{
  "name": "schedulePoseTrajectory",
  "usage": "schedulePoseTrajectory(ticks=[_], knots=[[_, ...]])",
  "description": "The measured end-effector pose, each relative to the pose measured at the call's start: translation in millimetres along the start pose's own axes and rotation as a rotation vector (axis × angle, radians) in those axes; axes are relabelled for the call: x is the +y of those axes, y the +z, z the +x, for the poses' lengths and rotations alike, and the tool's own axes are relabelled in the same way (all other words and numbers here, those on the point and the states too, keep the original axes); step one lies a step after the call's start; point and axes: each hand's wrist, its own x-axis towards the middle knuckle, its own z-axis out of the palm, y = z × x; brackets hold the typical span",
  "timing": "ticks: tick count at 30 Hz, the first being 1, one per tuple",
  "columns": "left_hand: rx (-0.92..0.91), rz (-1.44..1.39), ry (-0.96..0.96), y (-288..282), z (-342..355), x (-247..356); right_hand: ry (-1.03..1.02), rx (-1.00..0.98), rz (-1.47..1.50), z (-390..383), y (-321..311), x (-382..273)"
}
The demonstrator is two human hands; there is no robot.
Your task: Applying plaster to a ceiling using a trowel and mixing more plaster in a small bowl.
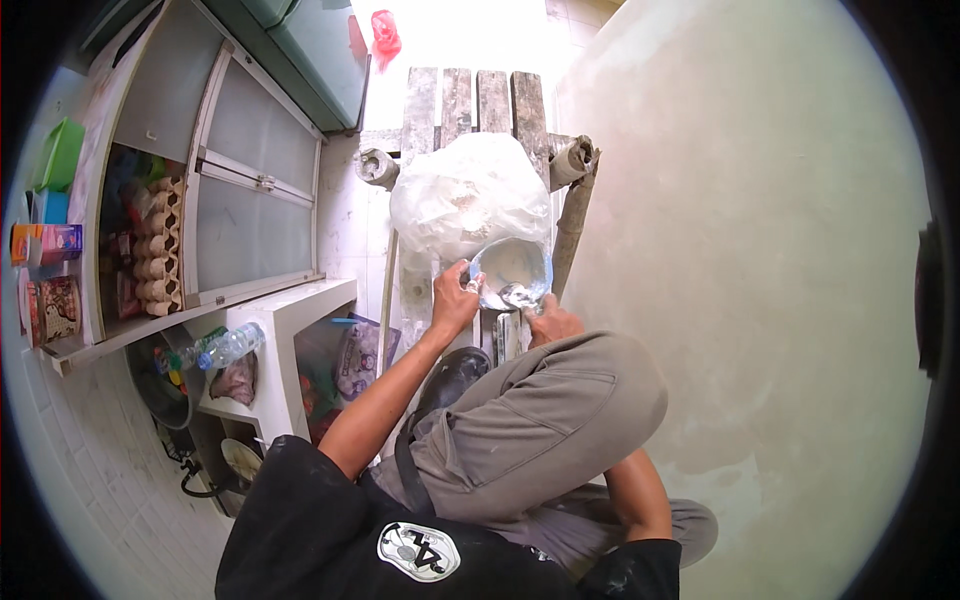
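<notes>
My left hand (457, 298) is clasping the bowl (545, 265), arm slanting forward. Right hand (554, 322) is sitting alongside; I can't tell its fingers' grip. Knee (620, 385) is hiding that forearm.

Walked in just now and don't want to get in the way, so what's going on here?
A person is working over a pale-blue container, the left hand holding its rim. The right hand appears to hold a metal tool, its end inside the container with white material on it. Just beyond, a translucent plastic bag rests on a slatted wooden bench.
</notes>
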Motion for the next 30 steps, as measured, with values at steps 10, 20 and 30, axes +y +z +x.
schedulePoseTrajectory(ticks=[10,20,30], knots=[[-0.027,-0.025,-0.033,5.2,2.9,-10.6,-0.046,0.131,0.036,21.6,-7.0,-4.9],[-0.030,0.005,-0.036,6.1,-12.5,28.9,-0.017,0.257,0.019,14.5,-27.3,26.8],[0.105,0.040,0.112,6.5,-12.5,26.6,0.151,0.274,0.266,-3.4,-8.0,35.7]])
